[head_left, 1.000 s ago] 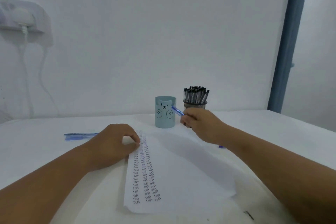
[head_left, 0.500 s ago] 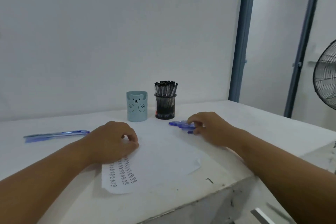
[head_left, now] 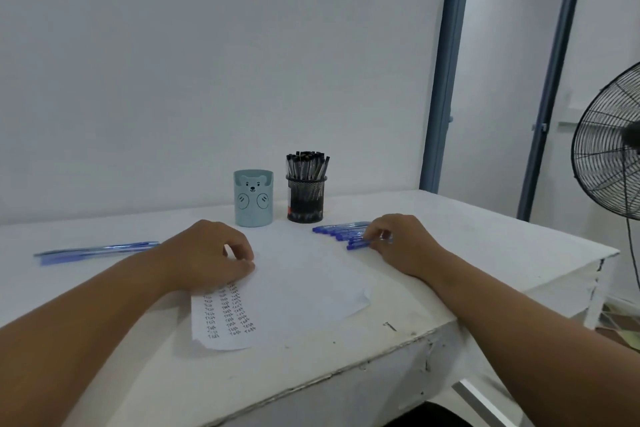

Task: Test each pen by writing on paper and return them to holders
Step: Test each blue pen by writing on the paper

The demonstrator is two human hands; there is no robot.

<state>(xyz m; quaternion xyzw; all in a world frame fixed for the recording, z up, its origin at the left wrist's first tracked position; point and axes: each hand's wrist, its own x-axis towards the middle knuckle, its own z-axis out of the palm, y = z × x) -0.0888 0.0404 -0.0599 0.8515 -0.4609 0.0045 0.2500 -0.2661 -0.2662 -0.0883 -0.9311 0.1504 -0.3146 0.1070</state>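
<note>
A row of blue capped pens [head_left: 341, 235] lies on the white table [head_left: 485, 243] just right of the paper [head_left: 298, 288]. The right hand [head_left: 398, 243] curls its fingers [head_left: 372, 242] onto the nearest pen; whether they pinch it I cannot tell. The left hand [head_left: 211, 253] rests loosely curled on the sheet, holding nothing. These pens look light, stiff, smooth and prone to roll, so a mid-barrel pinch seems best. The bear holder [head_left: 253, 198] and mesh holder [head_left: 306, 198] stand behind.

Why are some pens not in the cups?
Blue pens lie loose by the right hand, more blue pens beyond the left hand. The paper has a curled corner.
</note>
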